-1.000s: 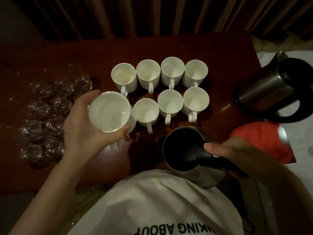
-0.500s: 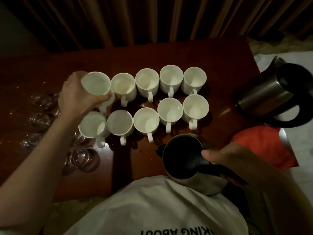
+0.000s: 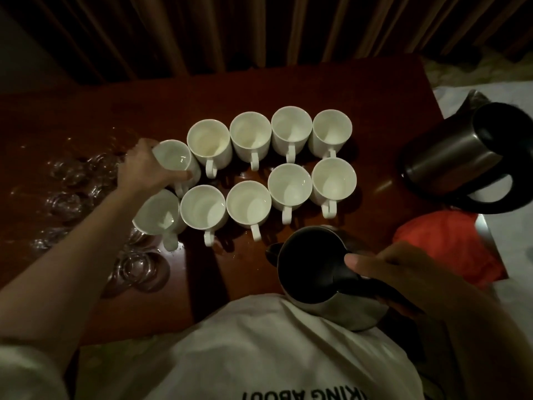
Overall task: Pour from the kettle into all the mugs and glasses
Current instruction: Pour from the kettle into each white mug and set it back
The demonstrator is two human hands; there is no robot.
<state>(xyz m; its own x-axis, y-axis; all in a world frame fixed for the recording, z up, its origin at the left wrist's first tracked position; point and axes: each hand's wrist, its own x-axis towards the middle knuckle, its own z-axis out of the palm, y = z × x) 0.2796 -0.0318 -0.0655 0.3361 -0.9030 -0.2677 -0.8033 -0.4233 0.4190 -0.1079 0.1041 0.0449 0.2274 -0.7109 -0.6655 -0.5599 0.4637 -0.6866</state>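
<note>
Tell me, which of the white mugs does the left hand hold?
The left hand grips the mug at the left end of the far row. It leans out of line; the other nine mugs stand free, untouched.

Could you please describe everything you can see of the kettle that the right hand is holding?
The kettle is a brushed-metal jug with a dark interior, a small spout toward the mugs and a black handle. Its top is open, with no lid visible. It is held near the table's near edge, close to the person's white shirt, roughly upright, not pouring. The right hand grips the handle, thumb lying along its top. Whether it holds liquid cannot be told.
</note>
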